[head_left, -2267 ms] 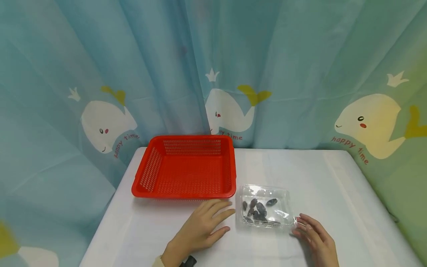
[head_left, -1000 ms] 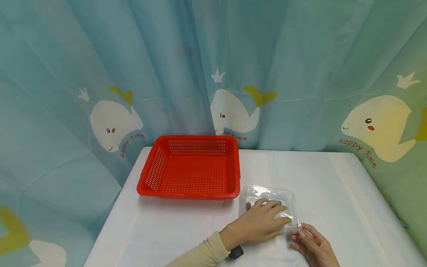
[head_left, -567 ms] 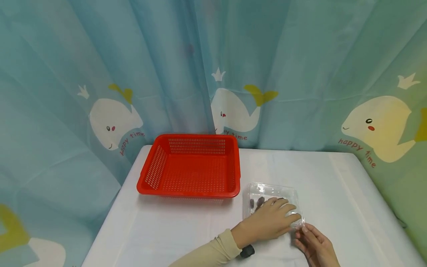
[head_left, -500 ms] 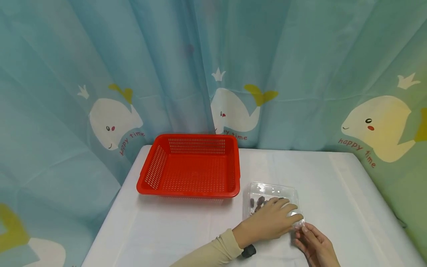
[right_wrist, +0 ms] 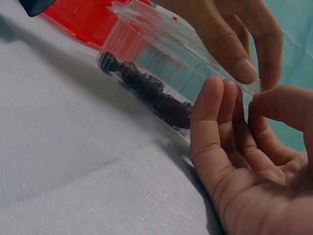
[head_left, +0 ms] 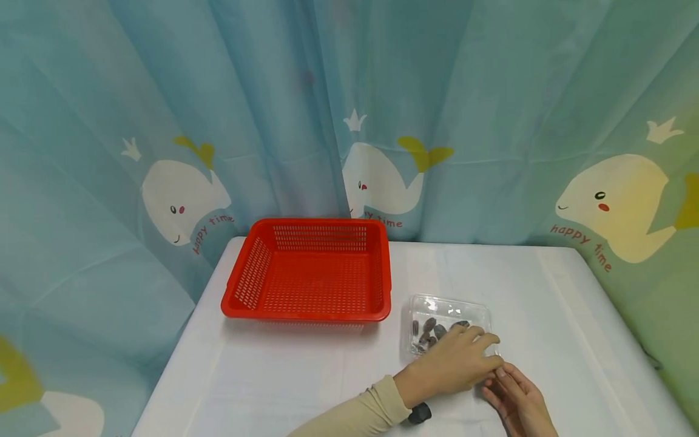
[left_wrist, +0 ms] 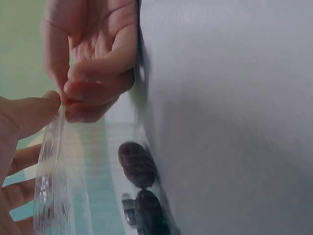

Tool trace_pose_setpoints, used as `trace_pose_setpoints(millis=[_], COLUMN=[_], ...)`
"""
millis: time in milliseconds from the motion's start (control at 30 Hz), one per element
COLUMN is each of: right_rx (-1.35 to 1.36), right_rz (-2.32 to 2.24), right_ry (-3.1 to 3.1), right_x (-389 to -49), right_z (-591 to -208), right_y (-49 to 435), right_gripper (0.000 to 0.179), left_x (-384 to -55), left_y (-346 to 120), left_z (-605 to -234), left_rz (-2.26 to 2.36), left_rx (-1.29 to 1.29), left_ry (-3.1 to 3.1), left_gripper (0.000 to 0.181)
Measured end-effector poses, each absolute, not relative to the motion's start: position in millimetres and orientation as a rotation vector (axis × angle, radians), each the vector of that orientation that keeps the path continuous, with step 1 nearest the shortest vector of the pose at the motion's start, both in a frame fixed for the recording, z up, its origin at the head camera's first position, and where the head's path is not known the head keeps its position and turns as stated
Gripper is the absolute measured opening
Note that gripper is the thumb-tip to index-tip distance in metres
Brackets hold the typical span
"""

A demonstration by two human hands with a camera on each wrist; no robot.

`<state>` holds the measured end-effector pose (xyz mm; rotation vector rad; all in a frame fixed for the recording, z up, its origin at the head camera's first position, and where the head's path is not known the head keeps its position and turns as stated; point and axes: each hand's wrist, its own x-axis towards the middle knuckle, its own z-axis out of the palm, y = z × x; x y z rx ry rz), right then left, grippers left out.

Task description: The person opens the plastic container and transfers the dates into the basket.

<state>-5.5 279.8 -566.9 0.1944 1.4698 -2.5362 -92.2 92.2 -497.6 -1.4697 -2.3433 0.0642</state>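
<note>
A clear plastic box [head_left: 450, 299] lies on the white table, with several dark oval fruits [head_left: 440, 331] inside; their exact kind is unclear. My left hand [head_left: 464, 361] reaches across the box and hides its near side. Its thumb and index finger pinch the rim at the near right corner, as the right wrist view shows. Right beside them, my right hand [head_left: 519, 397] pinches the same corner between thumb and index finger, palm up. In the left wrist view the box wall [left_wrist: 54, 161] runs down from the meeting fingertips, and fruits [left_wrist: 137, 164] show through the plastic.
Left of the box stands a red perforated basket [head_left: 317, 318], with nothing in it. The white tablecloth [head_left: 273, 376] ends at a blue-green curtain [head_left: 491, 121] printed with whales. A dark wrist device [head_left: 419, 413] sits under the left sleeve.
My left hand has moved from in front of the basket over the box to its near right corner. The box has shifted slightly right and away. The right hand stays at that corner.
</note>
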Motion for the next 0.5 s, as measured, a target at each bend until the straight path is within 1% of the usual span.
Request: trace_pose_setpoints(millis=[267,500], right_rx=[0.099,0.077], right_rz=[-2.596,-2.583], right_ry=[1.386,1.388], right_x=[-4.2,-4.6], right_z=[-568.2,-567.7], right_y=[277.8,279.6], right_gripper=[0.036,0.035], left_x=[-89.8,-90.5], left_y=[98.9,103.0], left_z=[-503.0,-508.1], left_rz=[0.033,0.012], left_rx=[-1.385,-1.357], left_ry=[-2.303,-2.303], left_gripper=[0.027,0.028])
